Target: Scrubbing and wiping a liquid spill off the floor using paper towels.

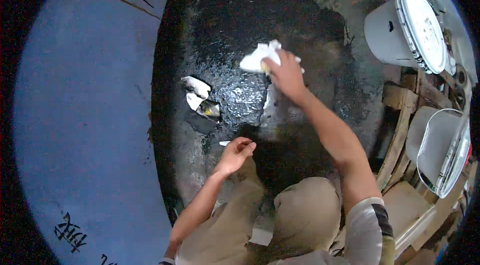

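Observation:
My right hand (pixel 287 77) is closed on a crumpled white wipe, cloth or paper (pixel 254 60), and presses it against the wet black floor (pixel 235 92). A yellowish patch shows beside the thumb. My left hand (pixel 237 155) hangs low over my left knee, its fingers curled in and the thumb against them; whether anything is between them is hidden. Beside those fingers lies a small white scrap (pixel 224 143). Farther left on the floor rests a used wipe (pixel 196 87), smeared dark, with a yellow-stained piece (pixel 209 110) at its lower end.
A blue-grey panel (pixel 90 105) with dark marks runs along the left. On the right stand a lidded white bucket (pixel 387 32), a clear plastic container with a handle (pixel 432 140) and wooden pallet boards (pixel 395 135). My bent knees (pixel 307 210) take up the near middle.

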Action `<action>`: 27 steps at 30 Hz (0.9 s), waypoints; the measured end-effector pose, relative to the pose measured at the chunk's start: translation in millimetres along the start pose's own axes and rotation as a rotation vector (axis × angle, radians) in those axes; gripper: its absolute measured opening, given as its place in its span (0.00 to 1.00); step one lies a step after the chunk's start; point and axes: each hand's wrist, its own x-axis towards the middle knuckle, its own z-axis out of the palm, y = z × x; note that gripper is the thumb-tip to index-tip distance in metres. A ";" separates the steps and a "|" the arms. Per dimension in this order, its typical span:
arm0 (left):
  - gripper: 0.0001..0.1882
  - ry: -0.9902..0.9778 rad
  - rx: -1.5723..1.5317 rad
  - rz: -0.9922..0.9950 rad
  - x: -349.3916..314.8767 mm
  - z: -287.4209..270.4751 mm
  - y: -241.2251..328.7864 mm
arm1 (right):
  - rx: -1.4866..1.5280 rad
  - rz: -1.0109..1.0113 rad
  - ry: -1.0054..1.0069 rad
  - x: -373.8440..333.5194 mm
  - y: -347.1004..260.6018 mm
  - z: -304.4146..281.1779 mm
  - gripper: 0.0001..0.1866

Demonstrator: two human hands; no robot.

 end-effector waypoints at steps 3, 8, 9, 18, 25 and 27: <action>0.20 0.005 -0.031 0.032 1.9 -14.9 -13.4 | -0.038 -0.025 0.137 16.1 -11.4 8.3 0.20; 0.20 0.042 0.002 0.018 -13.9 -26.7 -18.8 | 0.070 0.046 -0.257 -39.1 -54.2 9.1 0.28; 0.20 0.044 -0.043 0.005 -13.9 -30.0 -18.5 | 0.088 0.018 -0.233 -37.3 -48.9 18.3 0.28; 0.21 -0.002 0.030 0.101 -14.3 -18.2 -25.2 | 0.234 0.064 -0.138 -69.1 -55.7 7.7 0.28; 0.19 -0.056 -0.036 0.048 2.4 -4.4 -16.5 | 1.212 1.024 -0.120 -134.5 16.2 -23.4 0.25; 0.19 -0.044 -0.021 0.067 9.3 -1.4 -14.2 | 0.465 0.692 -0.055 -139.4 31.0 -35.4 0.23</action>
